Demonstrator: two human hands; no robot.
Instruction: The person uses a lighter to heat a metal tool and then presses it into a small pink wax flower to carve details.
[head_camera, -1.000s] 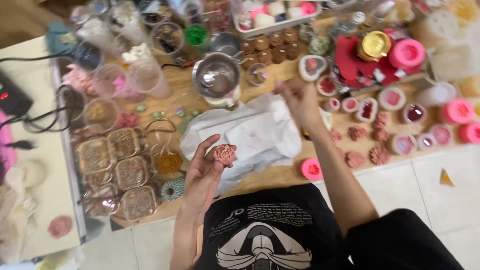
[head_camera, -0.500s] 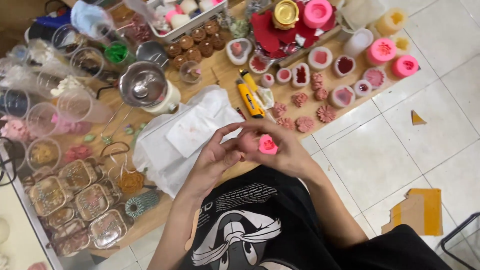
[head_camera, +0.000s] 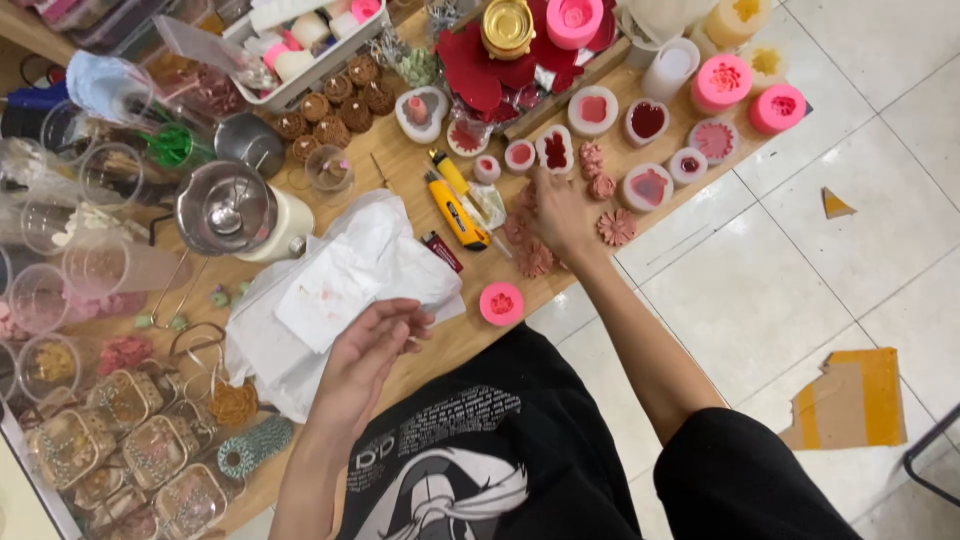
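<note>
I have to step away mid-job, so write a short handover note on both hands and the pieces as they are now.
Left hand: open, empty, above the white tissue paper.
Right hand: reaching into the reddish flower pieces on the wooden table; grip hidden.
Pink round mould: on the table edge, untouched.
Yellow utility knife: beside the tissue.
Done: several flowers lie unmoulded.
Left: other moulds look filled.

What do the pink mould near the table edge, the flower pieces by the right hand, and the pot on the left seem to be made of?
Pink mould: likely silicone, matte and soft-edged. Flower pieces: probably wax or soap, dull reddish with cast petals. Pot: metal, with a shiny reflective rim. The right hand rests among the flowers.
</note>
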